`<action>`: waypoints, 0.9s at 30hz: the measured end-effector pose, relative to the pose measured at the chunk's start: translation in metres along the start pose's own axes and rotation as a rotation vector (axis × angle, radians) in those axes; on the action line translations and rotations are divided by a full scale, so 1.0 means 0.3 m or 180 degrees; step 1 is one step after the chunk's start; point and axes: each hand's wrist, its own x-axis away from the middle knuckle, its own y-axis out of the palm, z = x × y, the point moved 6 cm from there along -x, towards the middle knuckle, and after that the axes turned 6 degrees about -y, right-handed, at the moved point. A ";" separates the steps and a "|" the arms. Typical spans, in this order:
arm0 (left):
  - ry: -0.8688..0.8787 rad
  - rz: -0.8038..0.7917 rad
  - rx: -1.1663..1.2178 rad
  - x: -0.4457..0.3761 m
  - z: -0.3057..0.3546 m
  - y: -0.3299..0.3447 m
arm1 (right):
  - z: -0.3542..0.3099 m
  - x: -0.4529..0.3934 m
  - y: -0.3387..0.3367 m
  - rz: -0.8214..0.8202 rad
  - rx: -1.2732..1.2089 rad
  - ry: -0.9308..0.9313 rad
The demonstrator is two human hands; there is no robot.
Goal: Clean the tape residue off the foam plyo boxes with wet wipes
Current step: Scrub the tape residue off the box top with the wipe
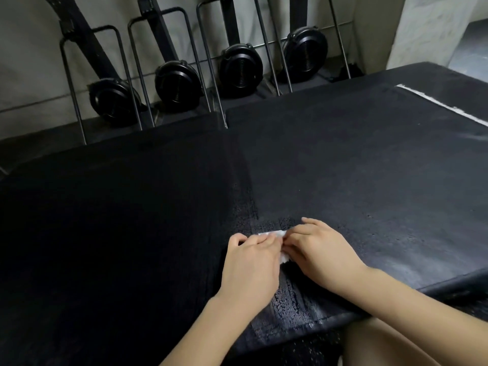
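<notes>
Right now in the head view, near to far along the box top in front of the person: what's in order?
Wet streak by the near edge → left hand and right hand pinching the wipe between them → dry box top → white tape strip at far right → rowing machines stood upright against the wall.

The wipe [272,233] shows only as a white strip above the knuckles and a scrap lower down; the rest lies hidden under the left hand [250,265] and right hand [322,254], so its shape cannot be told. Most fingertips of both hands are tucked out of sight against it. Both forearms run off the bottom edge. The left box [105,220] is cut by the left edge, the right box [369,180] by the right edge, which also clips the white tape strip [443,104]. The rowers [177,83] behind lose their upper parts at the top edge.
</notes>
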 end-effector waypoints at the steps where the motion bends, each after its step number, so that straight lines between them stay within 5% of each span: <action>1: -0.0018 -0.0048 -0.0022 -0.028 -0.012 0.011 | 0.019 -0.026 0.015 -0.0044 0.0037 0.0015; 10: -0.0348 -0.0494 0.0027 -0.297 -0.159 0.105 | 0.168 -0.301 0.101 -0.0320 -0.0032 0.0330; 27: -0.0095 -0.0386 -0.0048 -0.177 -0.099 0.059 | 0.096 -0.158 0.075 0.0062 0.0111 -0.0064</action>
